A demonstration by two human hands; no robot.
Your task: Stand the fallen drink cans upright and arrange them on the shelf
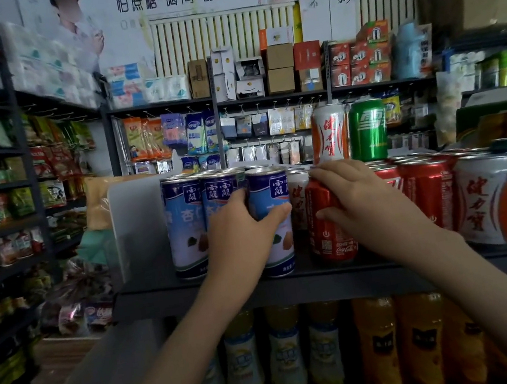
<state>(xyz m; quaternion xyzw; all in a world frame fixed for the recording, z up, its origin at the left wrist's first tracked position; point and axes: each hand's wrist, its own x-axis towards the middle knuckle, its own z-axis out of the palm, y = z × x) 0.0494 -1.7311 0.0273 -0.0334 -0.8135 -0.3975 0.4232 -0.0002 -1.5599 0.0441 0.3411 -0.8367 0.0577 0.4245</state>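
Drink cans (425,194) stand upright in rows on the dark shelf (195,295) that crosses the middle of the frame. I see both hands at the front row, close to the centre.

The left hand (238,230) holds a tall blue-and-white can (268,189). The thumb lies across its front, and the other fingers are curled around its left side, into the gap beside the next blue can (219,194). This held can stands upright at the front edge of the shelf.

The right hand (360,204) holds a red cola can (329,239) just to the right of it. The fingertips are bent over the top rim and the thumb presses on the front, so the fingers are clamped on the can. The red can is upright too, and it stands on the shelf.

Between the two held cans, a little behind, is a white can with red letters (297,198). At the left end of the row stands a white divider (138,230). Higher up, right of centre, a white-and-red can (329,133) and a green can (367,130) stand on top of the back cans. Near the right edge is a white-and-orange can (485,198). Below the shelf, in the lower part of the frame, are yellow bottles (287,352) and orange bottles (379,344).
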